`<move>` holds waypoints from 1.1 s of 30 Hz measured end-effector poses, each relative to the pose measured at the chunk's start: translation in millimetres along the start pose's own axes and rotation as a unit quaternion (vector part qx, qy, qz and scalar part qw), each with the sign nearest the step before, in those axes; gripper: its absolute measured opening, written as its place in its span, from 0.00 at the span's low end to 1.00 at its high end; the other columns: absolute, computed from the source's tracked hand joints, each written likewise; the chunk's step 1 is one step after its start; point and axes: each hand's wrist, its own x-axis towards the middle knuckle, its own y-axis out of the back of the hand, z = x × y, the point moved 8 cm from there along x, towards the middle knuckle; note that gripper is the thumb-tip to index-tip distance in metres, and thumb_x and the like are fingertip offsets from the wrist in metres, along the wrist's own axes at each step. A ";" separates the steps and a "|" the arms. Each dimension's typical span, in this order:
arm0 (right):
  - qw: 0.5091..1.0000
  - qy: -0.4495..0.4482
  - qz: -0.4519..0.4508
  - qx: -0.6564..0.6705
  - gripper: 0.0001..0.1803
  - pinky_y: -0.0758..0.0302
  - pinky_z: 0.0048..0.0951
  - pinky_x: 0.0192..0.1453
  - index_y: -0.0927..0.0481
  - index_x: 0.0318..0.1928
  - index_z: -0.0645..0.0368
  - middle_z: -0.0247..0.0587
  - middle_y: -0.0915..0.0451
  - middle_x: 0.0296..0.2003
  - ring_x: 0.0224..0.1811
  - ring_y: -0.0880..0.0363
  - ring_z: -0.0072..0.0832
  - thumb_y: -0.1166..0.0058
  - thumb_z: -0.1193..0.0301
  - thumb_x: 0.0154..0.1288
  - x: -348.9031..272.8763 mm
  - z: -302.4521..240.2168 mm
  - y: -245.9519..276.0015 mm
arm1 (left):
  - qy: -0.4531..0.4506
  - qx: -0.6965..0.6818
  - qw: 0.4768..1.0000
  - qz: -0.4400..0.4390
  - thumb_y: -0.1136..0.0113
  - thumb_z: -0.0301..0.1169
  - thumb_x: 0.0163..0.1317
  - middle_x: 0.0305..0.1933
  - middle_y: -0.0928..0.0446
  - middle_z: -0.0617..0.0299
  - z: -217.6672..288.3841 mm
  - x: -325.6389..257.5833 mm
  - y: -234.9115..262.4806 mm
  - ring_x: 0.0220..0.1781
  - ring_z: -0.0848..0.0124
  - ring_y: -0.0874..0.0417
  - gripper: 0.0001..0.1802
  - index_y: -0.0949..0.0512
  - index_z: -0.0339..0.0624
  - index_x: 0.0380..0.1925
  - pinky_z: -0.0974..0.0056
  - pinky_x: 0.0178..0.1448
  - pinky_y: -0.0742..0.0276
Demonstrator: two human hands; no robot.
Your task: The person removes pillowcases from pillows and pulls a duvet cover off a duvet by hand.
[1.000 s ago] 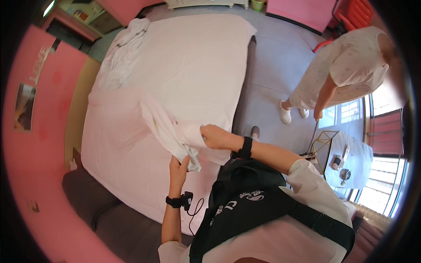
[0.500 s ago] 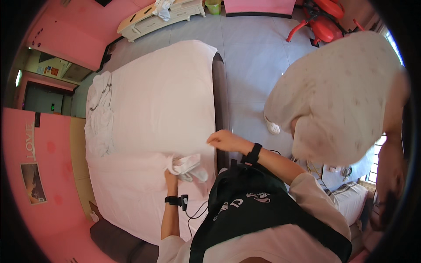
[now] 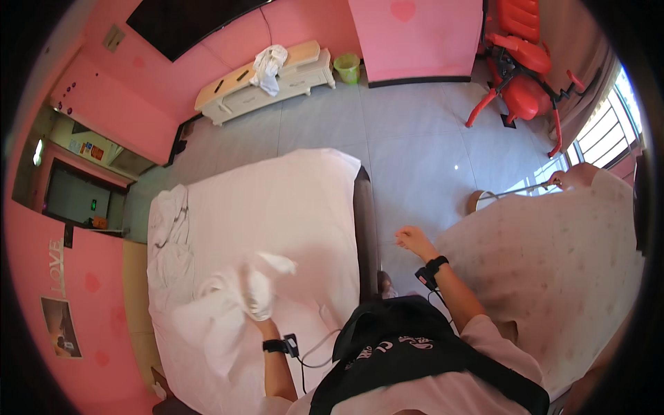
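Observation:
My left hand is closed on a bunched white cloth, lifted and smeared by motion above the near left part of the bed. The cloth looks like bed linen, but its exact kind is unclear. It hides some of my fingers. Under it a pale pink-white sheet covers the mattress. My right hand is off the bed's right side, above the floor, with loosely curled fingers and nothing visible in them. Crumpled white bedding lies along the bed's left edge.
At right another person in a pale patterned garment grips a thin rod beside a round container. A low white cabinet with a white cloth, a green bin and a red chair-like frame stand beyond the bed.
The white cloth has gone from a small bunch to a wider, raised spread, farther left. My right hand has moved right, away from the bed. The other person has shifted, now showing a rod.

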 end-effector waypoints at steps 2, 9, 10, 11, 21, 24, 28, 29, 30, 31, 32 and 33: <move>0.999 -0.020 0.032 0.024 0.12 0.29 0.23 0.29 0.26 0.30 0.65 0.39 0.24 0.22 0.23 0.26 0.23 0.54 0.67 0.57 15.8 -0.6 32.6 | 0.262 0.085 0.939 -0.204 0.46 0.34 0.54 0.40 0.29 0.60 -109.5 -25.5 -19.3 0.37 0.71 0.28 0.19 0.33 0.41 0.45 0.67 0.35 0.29; 0.950 -0.128 0.202 0.200 0.11 0.26 0.22 0.28 0.26 0.35 0.59 0.40 0.23 0.25 0.24 0.24 0.25 0.52 0.64 0.56 28.5 52.0 154.9 | 0.355 0.157 0.842 -0.375 0.47 0.34 0.51 0.34 0.25 0.61 -121.0 -15.4 -150.4 0.32 0.73 0.24 0.23 0.31 0.41 0.49 0.69 0.33 0.30; 0.944 -0.143 0.208 0.213 0.12 0.26 0.22 0.28 0.26 0.35 0.59 0.40 0.23 0.26 0.25 0.23 0.26 0.52 0.64 0.56 30.0 61.8 168.8 | 0.354 0.158 0.842 -0.376 0.47 0.34 0.51 0.34 0.25 0.62 -112.9 -3.2 -173.1 0.33 0.73 0.24 0.21 0.30 0.41 0.47 0.69 0.33 0.30; 0.938 -0.156 0.213 0.226 0.12 0.26 0.23 0.28 0.27 0.36 0.59 0.40 0.23 0.26 0.26 0.23 0.26 0.53 0.64 0.56 35.5 67.8 181.5 | 0.352 0.156 0.843 -0.376 0.48 0.33 0.51 0.34 0.24 0.62 -106.3 11.1 -196.7 0.33 0.73 0.24 0.20 0.29 0.41 0.46 0.70 0.33 0.31; 0.861 -0.350 0.303 0.212 0.12 0.27 0.30 0.24 0.30 0.39 0.60 0.43 0.25 0.26 0.24 0.26 0.33 0.54 0.69 0.54 83.5 137.4 313.4 | 0.452 0.179 0.786 -0.383 0.48 0.39 0.54 0.36 0.24 0.60 -81.2 56.8 -356.0 0.35 0.72 0.23 0.17 0.28 0.45 0.43 0.68 0.38 0.30; 0.868 -0.334 0.307 0.203 0.11 0.30 0.25 0.18 0.29 0.37 0.59 0.42 0.26 0.23 0.19 0.27 0.30 0.54 0.69 0.54 123.0 133.6 359.8 | 0.443 0.142 0.788 -0.403 0.49 0.40 0.56 0.40 0.25 0.57 -46.8 71.2 -414.0 0.41 0.69 0.24 0.21 0.31 0.41 0.47 0.65 0.44 0.31; 0.919 -0.262 0.229 0.186 0.08 0.30 0.24 0.18 0.28 0.32 0.59 0.42 0.25 0.21 0.18 0.27 0.27 0.53 0.69 0.53 238.7 80.3 380.7 | 0.465 0.087 0.794 -0.382 0.52 0.39 0.57 0.43 0.26 0.55 -40.9 83.0 -435.8 0.45 0.66 0.25 0.24 0.35 0.38 0.51 0.63 0.48 0.31; 0.906 -0.256 0.263 0.211 0.07 0.31 0.24 0.17 0.27 0.29 0.61 0.43 0.25 0.20 0.17 0.27 0.27 0.53 0.71 0.52 266.5 59.6 372.8 | 0.480 0.082 0.795 -0.363 0.52 0.38 0.57 0.42 0.25 0.56 -44.1 89.5 -439.8 0.44 0.68 0.25 0.23 0.35 0.40 0.51 0.65 0.46 0.30; 0.920 -0.257 0.241 0.173 0.08 0.31 0.23 0.17 0.27 0.30 0.62 0.43 0.25 0.20 0.17 0.27 0.27 0.53 0.70 0.52 297.6 32.2 361.3 | 0.492 0.073 0.795 -0.347 0.52 0.38 0.58 0.43 0.26 0.55 -47.3 92.9 -438.0 0.45 0.67 0.25 0.22 0.35 0.40 0.51 0.64 0.47 0.31; 0.932 -0.256 0.220 0.134 0.09 0.31 0.22 0.18 0.26 0.31 0.63 0.43 0.25 0.20 0.17 0.27 0.27 0.53 0.70 0.53 327.6 4.5 350.8 | 0.499 0.071 0.791 -0.348 0.52 0.38 0.58 0.43 0.26 0.55 -52.2 95.4 -440.4 0.45 0.67 0.25 0.22 0.35 0.40 0.51 0.64 0.47 0.31; 0.942 -0.247 0.196 0.112 0.09 0.30 0.22 0.18 0.26 0.31 0.63 0.43 0.24 0.20 0.17 0.26 0.26 0.53 0.69 0.53 358.0 -18.3 340.3 | 0.523 0.072 0.789 -0.314 0.52 0.38 0.57 0.43 0.26 0.55 -59.8 99.9 -439.8 0.44 0.66 0.25 0.22 0.35 0.40 0.50 0.64 0.47 0.30; 0.950 -0.240 0.176 0.093 0.10 0.30 0.22 0.18 0.26 0.32 0.63 0.43 0.24 0.21 0.17 0.26 0.26 0.54 0.69 0.54 380.7 -33.6 330.1 | 0.546 0.076 0.785 -0.284 0.52 0.38 0.57 0.42 0.26 0.55 -66.8 104.3 -436.3 0.44 0.66 0.25 0.22 0.34 0.39 0.49 0.63 0.46 0.30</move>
